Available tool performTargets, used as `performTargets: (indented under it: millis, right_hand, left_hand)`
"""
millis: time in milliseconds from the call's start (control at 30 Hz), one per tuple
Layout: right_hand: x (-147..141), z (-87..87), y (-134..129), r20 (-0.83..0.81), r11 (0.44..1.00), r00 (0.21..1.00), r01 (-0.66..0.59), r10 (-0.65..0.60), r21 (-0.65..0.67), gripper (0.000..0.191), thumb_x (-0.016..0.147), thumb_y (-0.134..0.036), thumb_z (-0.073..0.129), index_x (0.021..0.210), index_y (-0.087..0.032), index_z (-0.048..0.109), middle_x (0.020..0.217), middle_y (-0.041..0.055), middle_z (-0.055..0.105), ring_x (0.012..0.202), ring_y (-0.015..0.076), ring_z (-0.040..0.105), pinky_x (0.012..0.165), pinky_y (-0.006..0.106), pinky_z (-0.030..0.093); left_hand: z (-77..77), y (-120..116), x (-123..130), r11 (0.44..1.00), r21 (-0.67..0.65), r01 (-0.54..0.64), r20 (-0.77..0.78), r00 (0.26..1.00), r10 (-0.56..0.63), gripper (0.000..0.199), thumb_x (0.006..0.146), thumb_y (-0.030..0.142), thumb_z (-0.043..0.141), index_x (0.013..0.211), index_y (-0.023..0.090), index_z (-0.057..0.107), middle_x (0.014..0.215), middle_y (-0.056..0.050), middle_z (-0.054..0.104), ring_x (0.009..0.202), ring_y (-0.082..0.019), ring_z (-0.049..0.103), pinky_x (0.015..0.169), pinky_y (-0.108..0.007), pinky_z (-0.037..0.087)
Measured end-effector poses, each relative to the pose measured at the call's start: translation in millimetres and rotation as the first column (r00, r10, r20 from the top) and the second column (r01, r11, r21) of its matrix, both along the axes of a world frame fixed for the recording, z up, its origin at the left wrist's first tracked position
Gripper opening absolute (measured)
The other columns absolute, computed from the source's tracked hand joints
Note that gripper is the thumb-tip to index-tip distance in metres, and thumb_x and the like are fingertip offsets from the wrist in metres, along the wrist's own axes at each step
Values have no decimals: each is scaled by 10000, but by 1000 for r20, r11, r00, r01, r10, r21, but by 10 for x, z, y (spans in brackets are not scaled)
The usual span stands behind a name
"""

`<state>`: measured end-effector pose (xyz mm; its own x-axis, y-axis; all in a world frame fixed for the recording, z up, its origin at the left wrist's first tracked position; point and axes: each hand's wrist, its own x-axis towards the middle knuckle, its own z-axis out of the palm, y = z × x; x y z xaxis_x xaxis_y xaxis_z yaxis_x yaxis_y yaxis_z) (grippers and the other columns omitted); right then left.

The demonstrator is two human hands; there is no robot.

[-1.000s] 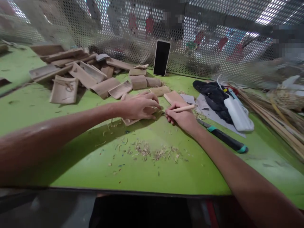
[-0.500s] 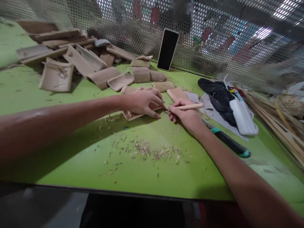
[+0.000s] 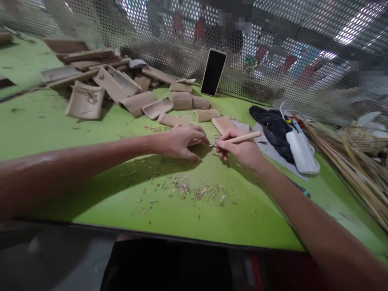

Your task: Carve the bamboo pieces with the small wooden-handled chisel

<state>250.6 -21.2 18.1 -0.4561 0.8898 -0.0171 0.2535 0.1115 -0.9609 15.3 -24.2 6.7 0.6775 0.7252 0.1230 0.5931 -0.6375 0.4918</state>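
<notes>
My right hand (image 3: 236,148) is closed around a slim carving tool (image 3: 247,137) with a pale wooden handle; its metal tip points left toward my other hand. My left hand (image 3: 184,141) is curled over a piece of bamboo (image 3: 197,141), mostly hidden beneath the palm and fingers. The tool tip is close to the left fingertips, and whether it touches the piece cannot be made out. Another bamboo piece (image 3: 171,120) lies just behind my left hand. Wood shavings (image 3: 200,192) are scattered on the green table (image 3: 121,202) in front of both hands.
Curved bamboo pieces (image 3: 139,103) are heaped at the back left. A phone (image 3: 214,72) leans against the metal mesh (image 3: 242,52). To the right are a dark glove (image 3: 273,129), a white object (image 3: 301,151), bamboo strips (image 3: 342,161) and a partly hidden dark-handled tool (image 3: 300,188).
The view has shifted. My left hand has changed its pose over the bamboo, whose front edge no longer shows. My right forearm now covers most of the dark-handled tool.
</notes>
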Motion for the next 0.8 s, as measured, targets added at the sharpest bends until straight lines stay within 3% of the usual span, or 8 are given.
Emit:
performTargets:
  millis: [100, 300, 433, 567, 800]
  right_hand:
    - [-5, -79, -49, 3, 996, 1000, 2, -2, -92, 175, 838, -278, 765, 769, -176, 641, 612, 5, 649, 485, 95, 562, 404, 192, 412]
    - [16, -135, -64, -28, 999, 1000, 11, -12, -39, 201, 841, -326, 775, 788, -177, 651, 666, 17, 678, 514, 100, 580, 430, 194, 438]
    - [53, -145, -89, -4, 1000, 1000, -22, 21, -11, 184, 876, -319, 744, 804, -174, 657, 639, 14, 670, 518, 105, 595, 449, 198, 463]
    - [42, -175, -101, 29, 1000, 999, -18, 17, 9, 160, 855, -283, 761, 811, -168, 660, 635, 16, 681, 509, 95, 588, 439, 184, 446]
    - [18, -190, -91, 64, 1000, 998, -3, 1, 25, 226, 838, -347, 789, 818, -153, 675, 662, 42, 713, 505, 94, 598, 430, 186, 446]
  left_hand:
    - [-6, -26, -2, 1000, 1, -15, 10, 1000, 15, 483, 822, 453, 720, 1235, 209, 666, 1322, -109, 579, 1182, -286, 561, 990, -408, 440]
    - [-31, -57, 7, 999, 33, -33, 25, 999, 32, 423, 844, 475, 716, 1186, 226, 704, 1313, -93, 606, 1198, -294, 560, 1011, -416, 425]
    - [-7, -70, 21, 999, 27, -27, -66, 997, 28, 412, 876, 496, 684, 1234, 295, 720, 1372, -72, 595, 1282, -317, 500, 1047, -469, 384]
    - [7, -33, 19, 1000, 2, -28, -126, 992, 28, 410, 857, 547, 690, 1209, 343, 743, 1418, -60, 565, 1316, -341, 457, 1074, -529, 353]
    - [-5, 5, 7, 997, -32, -64, -127, 990, 59, 458, 807, 593, 716, 1206, 369, 749, 1432, -50, 542, 1335, -345, 434, 1119, -538, 313]
